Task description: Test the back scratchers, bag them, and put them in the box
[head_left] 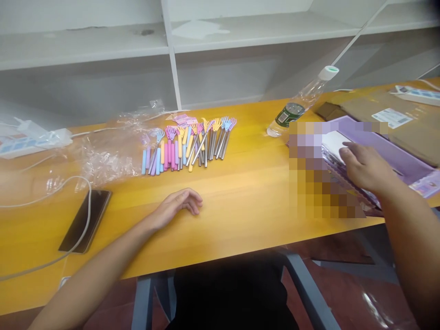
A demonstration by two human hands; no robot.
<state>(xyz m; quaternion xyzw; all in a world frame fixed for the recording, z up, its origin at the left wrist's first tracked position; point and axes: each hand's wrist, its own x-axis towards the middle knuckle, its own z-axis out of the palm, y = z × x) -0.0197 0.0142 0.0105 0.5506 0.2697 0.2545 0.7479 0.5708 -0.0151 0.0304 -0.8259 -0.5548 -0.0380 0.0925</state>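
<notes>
My left hand rests on the table, its fingers loosely bent and holding nothing. At the right, my right hand reaches into an open purple box. Its thumb and fingers are drawn together at a white and silvery packet inside; what lies between them is hidden. Beyond my left hand lies a row of small back scratchers with hand-shaped heads, metal rods and pink, blue, yellow and purple handles. The box's near left side is blurred out by large pixels.
A clear bottle stands behind the box, near a flattened cardboard carton. Crumpled clear plastic bags lie left of the scratchers. A phone has a white cable across it. Power strips sit at both sides.
</notes>
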